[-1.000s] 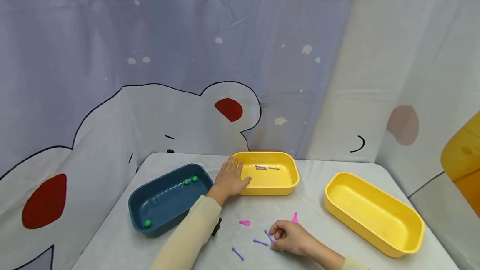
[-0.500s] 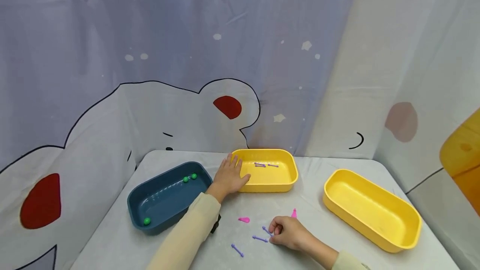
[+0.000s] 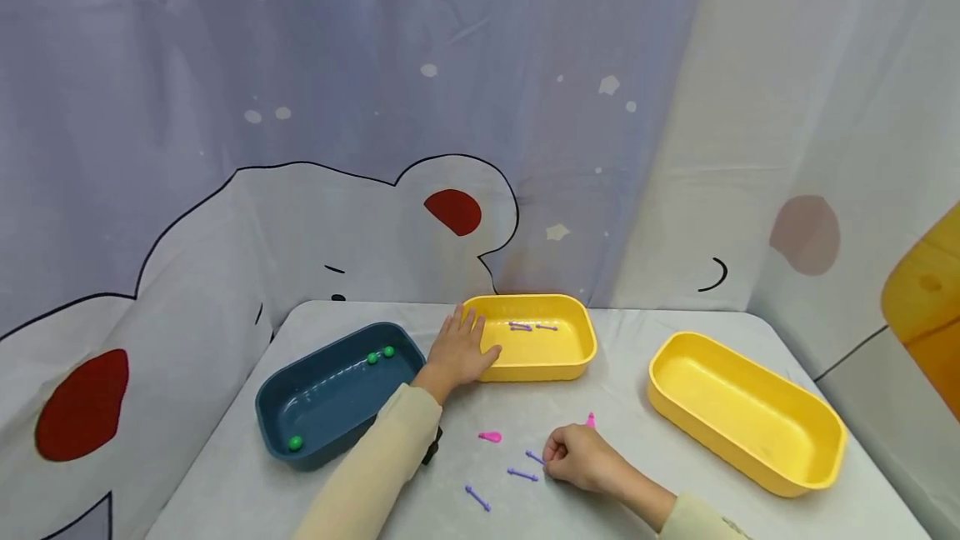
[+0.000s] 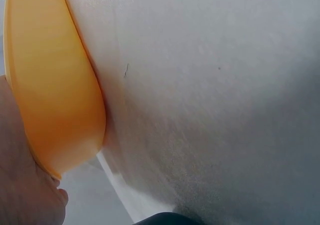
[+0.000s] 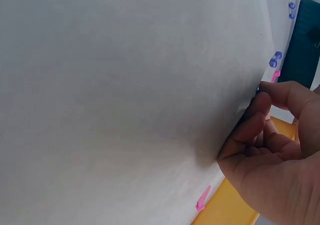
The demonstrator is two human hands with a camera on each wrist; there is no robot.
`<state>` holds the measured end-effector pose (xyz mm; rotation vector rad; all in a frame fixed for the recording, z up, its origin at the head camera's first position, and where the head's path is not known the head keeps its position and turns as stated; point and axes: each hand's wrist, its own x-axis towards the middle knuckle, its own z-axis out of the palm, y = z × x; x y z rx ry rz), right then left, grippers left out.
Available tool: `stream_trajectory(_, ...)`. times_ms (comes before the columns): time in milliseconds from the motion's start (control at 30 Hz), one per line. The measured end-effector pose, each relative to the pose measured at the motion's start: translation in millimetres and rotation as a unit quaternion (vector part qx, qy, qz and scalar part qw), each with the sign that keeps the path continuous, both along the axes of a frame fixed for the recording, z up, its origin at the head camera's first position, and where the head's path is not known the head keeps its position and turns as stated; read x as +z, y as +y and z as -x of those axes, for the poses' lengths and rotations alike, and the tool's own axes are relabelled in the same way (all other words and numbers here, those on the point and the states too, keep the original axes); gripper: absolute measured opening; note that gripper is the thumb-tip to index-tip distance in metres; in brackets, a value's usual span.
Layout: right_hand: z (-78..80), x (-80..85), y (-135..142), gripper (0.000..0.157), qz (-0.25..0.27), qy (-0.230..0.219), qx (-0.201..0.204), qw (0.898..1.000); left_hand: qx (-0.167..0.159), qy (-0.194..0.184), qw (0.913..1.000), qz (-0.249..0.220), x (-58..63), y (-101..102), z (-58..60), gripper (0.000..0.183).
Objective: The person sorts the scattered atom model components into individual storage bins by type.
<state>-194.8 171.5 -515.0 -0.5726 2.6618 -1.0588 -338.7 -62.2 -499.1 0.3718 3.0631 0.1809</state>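
Note:
My left hand (image 3: 456,357) rests with spread fingers on the left end of the far yellow tray (image 3: 536,372), which holds 3 small purple knob-ended sticks (image 3: 520,326). In the left wrist view, part of the hand (image 4: 25,170) touches the tray's rim. My right hand (image 3: 585,458), low over the table, pinches the end of another purple stick (image 3: 534,457) between thumb and fingertips; its gripped end is hidden. Two more purple sticks (image 3: 522,474) lie close by to the left. A pink teardrop-shaped piece (image 3: 490,437) lies nearby; a second (image 3: 590,420) shows just behind the right hand.
A dark blue tray (image 3: 281,450) with 3 green balls (image 3: 296,443) stands at the left, partly behind my left forearm. At the right, another yellow tray (image 3: 738,442) stands at an angle. A printed curtain (image 3: 360,107) hangs behind the white-covered table (image 3: 622,394).
My right hand has shifted slightly, and the purple stick at its fingertips has turned to lie flatter. The left hand stays on the tray. The head view has drifted a little.

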Motion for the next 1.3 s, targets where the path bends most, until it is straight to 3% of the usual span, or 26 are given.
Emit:
stream_trajectory(233,1.1,1.6,0,0.008,-0.005,0.016,0.001,1.0,0.003,0.002,1.0,0.002,-0.1,1,0.2,0.081)
stream_trajectory(467,2.7,1.6,5,0.012,0.037,0.001,-0.009,0.999,-0.004,-0.001,0.9999,0.01,-1.9,3,-2.9,0.081)
stream_trajectory(633,8.5,7.1,8,0.006,0.079,-0.019,-0.035,0.996,-0.004,0.011,0.9999,0.007,-1.1,2,-3.4,0.08)
stream_trajectory(1000,29.3,30.3,11,0.013,0.146,-0.053,-0.104,0.982,0.003,0.007,1.0,0.002,1.9,0,-2.1,0.08)
stream_trajectory(1300,55.5,54.6,17,0.017,0.186,-0.032,-0.139,0.972,-0.002,0.003,1.0,0.006,1.4,1,-1.8,0.08)
